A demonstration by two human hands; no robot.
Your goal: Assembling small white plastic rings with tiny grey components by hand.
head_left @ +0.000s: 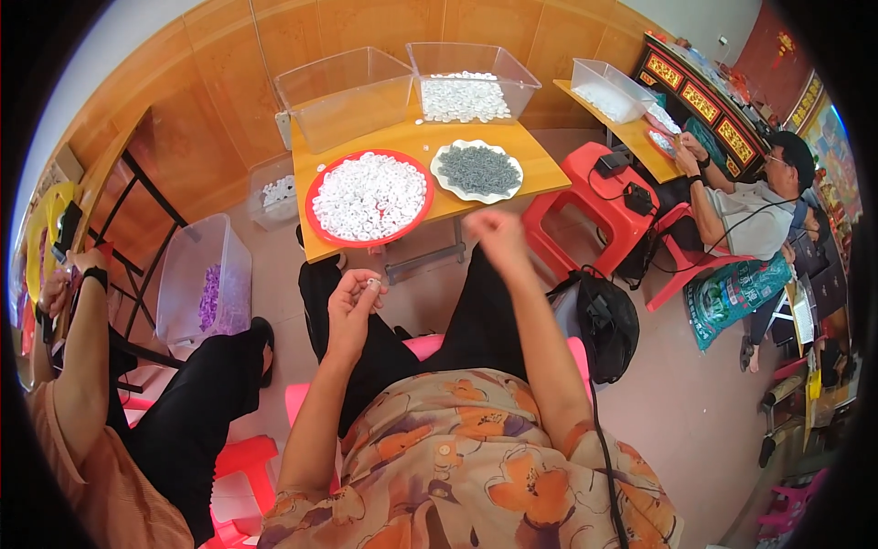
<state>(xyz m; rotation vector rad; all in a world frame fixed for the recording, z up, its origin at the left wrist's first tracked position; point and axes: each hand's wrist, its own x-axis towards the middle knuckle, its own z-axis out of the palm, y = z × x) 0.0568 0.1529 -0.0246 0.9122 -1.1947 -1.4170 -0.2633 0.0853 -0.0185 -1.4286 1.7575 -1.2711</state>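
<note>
My left hand (352, 304) is raised over my lap, its thumb and fingers pinching a small white plastic piece (373, 283). Beyond it, at the table's front edge, a round red tray (313, 209) carries a heap of white ring-like pieces (370, 194). My right hand (498, 240) hovers just off the table's front edge, close to a scalloped white plate (504, 193) of small grey parts (476, 170). That hand is smeared by motion, so its fingers and anything in them cannot be made out.
Two clear bins stand at the table's back: one seems bare (343, 101), one holds white pieces (465, 96). A red stool (585, 215) carries black devices. Co-workers sit at left (87, 366) and right (754, 215). A clear bin (206, 274) with purple pieces is on the floor.
</note>
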